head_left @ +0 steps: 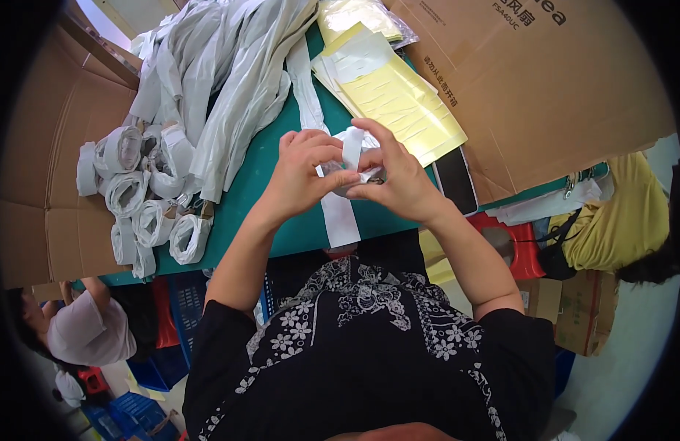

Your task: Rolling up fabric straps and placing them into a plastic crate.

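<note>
Above the front of the green table [281,228], I hold a small white strip roll [352,149] between both hands. My left hand [299,174] grips its left side, the thumb pressed against the lower part. From the right, my right hand [405,180] closes round it, with the index finger arched over the top. A small metallic part seems to show at the roll's lower right. Beneath my hands lies a flat white strip [341,222], reaching toward the table's front edge. Several similar white rolls [151,223] are piled to the left.
Long white strips [241,95] lie heaped at the far left. Slit yellow sheets [410,110] and a dark flat object [455,180] lie at right. Cardboard stands on the left [53,184] and right [553,95]. A person in yellow [623,213] and another in pale clothing [90,331] are nearby.
</note>
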The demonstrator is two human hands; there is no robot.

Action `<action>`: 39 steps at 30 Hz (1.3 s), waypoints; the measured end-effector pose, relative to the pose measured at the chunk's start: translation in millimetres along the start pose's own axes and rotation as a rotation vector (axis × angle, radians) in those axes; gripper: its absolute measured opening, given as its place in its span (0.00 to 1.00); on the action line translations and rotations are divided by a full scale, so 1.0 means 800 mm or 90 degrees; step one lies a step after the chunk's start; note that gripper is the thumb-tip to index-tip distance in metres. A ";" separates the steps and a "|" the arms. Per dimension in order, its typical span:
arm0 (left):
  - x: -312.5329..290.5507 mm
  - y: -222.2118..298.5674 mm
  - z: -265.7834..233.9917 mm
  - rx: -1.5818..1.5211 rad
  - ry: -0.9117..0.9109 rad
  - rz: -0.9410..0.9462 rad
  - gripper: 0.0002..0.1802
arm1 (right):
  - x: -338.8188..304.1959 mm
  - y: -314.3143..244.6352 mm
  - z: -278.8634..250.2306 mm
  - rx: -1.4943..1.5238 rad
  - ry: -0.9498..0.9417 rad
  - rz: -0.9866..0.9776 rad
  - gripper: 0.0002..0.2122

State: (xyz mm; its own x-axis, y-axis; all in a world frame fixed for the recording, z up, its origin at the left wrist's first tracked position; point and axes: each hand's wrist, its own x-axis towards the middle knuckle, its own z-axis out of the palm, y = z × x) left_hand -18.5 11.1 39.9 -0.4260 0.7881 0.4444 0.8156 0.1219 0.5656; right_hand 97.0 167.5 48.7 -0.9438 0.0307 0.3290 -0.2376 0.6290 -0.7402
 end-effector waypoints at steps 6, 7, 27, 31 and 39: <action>-0.009 -0.014 0.013 -0.142 -0.075 -0.093 0.12 | 0.004 0.019 -0.009 0.220 -0.067 0.199 0.37; -0.011 -0.018 0.015 -0.233 -0.091 -0.164 0.11 | 0.004 0.024 -0.010 0.220 -0.068 0.200 0.37; -0.035 0.000 0.029 0.242 -0.012 0.182 0.17 | -0.022 0.085 0.039 0.556 -0.151 0.409 0.17; -0.042 -0.011 0.030 0.284 0.016 0.260 0.18 | -0.021 0.076 0.041 0.712 -0.140 0.459 0.18; -0.043 -0.008 0.026 0.267 0.085 0.328 0.17 | -0.021 0.057 0.047 0.756 -0.087 0.638 0.16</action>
State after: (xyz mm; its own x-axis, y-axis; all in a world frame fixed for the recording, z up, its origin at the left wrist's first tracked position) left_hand -1.1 -4.5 6.3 0.0360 0.7302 0.6823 0.9989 -0.0048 -0.0475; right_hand 93.5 166.9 -12.7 -0.8197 -0.0637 -0.5692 0.5022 -0.5577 -0.6608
